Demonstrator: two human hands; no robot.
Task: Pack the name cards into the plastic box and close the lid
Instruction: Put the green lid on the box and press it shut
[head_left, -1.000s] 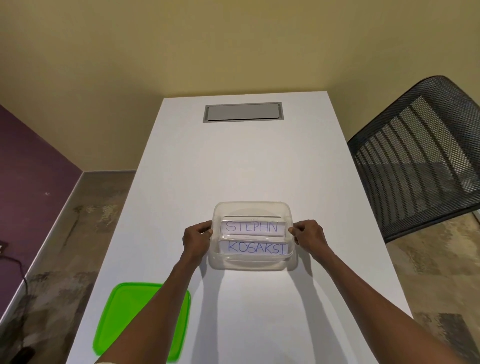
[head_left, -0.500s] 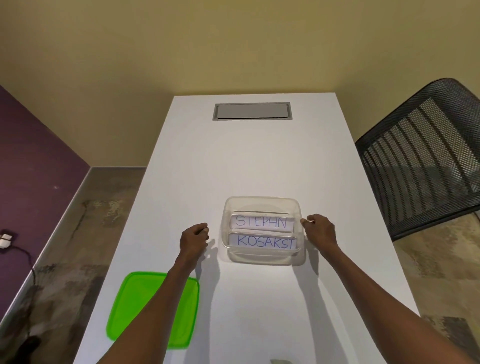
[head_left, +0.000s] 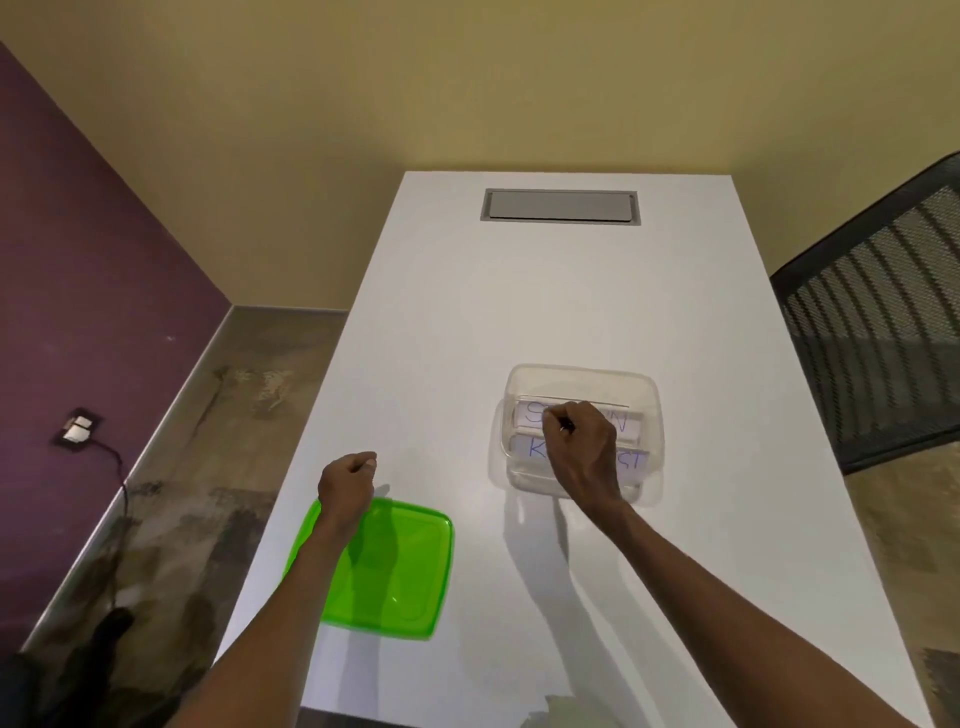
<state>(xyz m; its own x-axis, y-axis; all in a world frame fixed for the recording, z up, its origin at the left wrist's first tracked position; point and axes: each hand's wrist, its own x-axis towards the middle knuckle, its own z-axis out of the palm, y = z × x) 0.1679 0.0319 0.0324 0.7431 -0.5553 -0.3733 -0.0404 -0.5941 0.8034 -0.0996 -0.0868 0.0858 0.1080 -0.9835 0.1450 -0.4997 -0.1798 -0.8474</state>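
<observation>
A: From the head view, where does the plastic box (head_left: 581, 431) sit?

B: On the white table (head_left: 545, 301), with the grey hatch (head_left: 561, 206) well beyond it at the table's far end; the box is clear and open-topped; two name cards lie inside it, one behind the other.

A: Can you read them?

B: Only partly; the far card (head_left: 623, 422) shows blue letters at each end, the near card (head_left: 631, 460) shows a "K" and "ST"; the right hand (head_left: 584, 447) covers the middle of both.

A: So the right hand is at the box?

B: Directly over it; the fingers are curled downward into the opening above the cards; whether they pinch a card or merely touch it, I cannot tell; a small dark mark shows at the knuckles, too small to identify.

A: And the left hand (head_left: 347, 483)?

B: Well to the left of the box, apart from it; its fingers are curled into a loose fist and hold nothing; it is over the far edge of the green lid (head_left: 395, 577).

A: Where is that lid relative to the box?

B: Flat on the table, left of the box and nearer the person, not touching it; the left forearm crosses above it.

A: Anything else near the box?

B: A black mesh chair (head_left: 883, 322) stands to its right, off the table.
</observation>
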